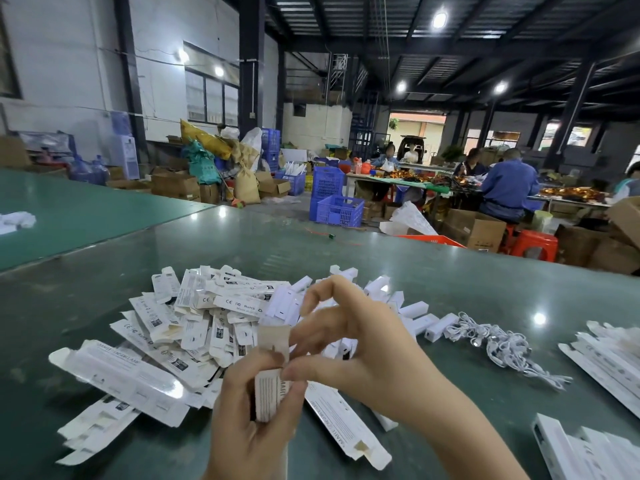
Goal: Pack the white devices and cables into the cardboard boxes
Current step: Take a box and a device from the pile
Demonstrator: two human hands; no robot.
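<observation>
Here the left hand [252, 415] grips an upright box [270, 393], flap up; right hand [360, 344] pinches its top.

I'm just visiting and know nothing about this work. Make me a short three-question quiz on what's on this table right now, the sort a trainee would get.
1. True or false: the left hand grips a small printed box that stands upright.
2. What does the right hand pinch with its fingers?
A. a loose cable
B. the brown top flap of the held box
C. a blue crate
3. Fill in: the tangle of white cables lies to the ____ of the pile of flat boxes.

Key
1. True.
2. B. The flap is open and stands up above the box.
3. Right; a row of white devices lies between them on the green table.
</observation>
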